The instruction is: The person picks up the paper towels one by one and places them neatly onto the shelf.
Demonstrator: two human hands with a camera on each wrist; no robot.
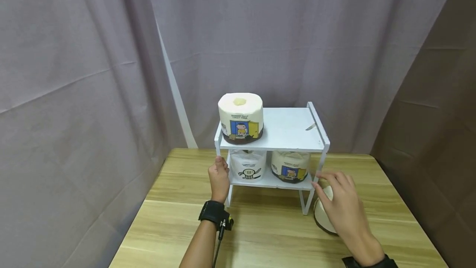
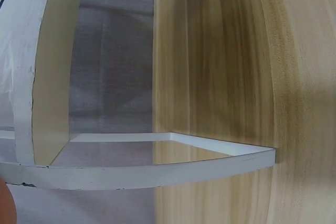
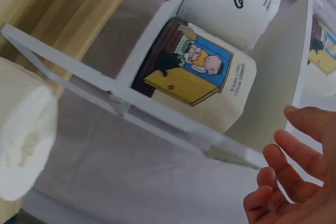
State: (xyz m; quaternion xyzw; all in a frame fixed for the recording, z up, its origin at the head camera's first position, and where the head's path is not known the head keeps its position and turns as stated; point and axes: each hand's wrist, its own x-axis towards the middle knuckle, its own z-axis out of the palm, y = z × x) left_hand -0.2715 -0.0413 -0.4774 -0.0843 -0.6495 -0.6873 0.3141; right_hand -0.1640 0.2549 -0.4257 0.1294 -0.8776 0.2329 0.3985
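Note:
A white two-tier shelf rack [image 1: 286, 129] stands on the wooden table. My left hand [image 1: 219, 179] grips its left upright, thumb upward; only a fingertip shows at the edge of the left wrist view. Beside the right upright is my right hand [image 1: 346, 208], fingers spread and slightly bent, fingertips right at the post. One toilet paper roll [image 1: 241, 113] sits upright at the left of the top tier. Below, the lower tier holds a roll with a stick-figure print [image 1: 248, 166] and another with a cartoon door [image 3: 199, 72]. A further roll [image 1: 322, 216] is on the table, partly hidden behind my right hand.
The wooden table [image 1: 171, 218] extends around the rack. Grey curtains [image 1: 282, 32] hang behind it and at the left, and a darker brownish one [image 1: 435, 127] hangs on the right. A black strap [image 1: 213, 212] with a cable is on my left wrist.

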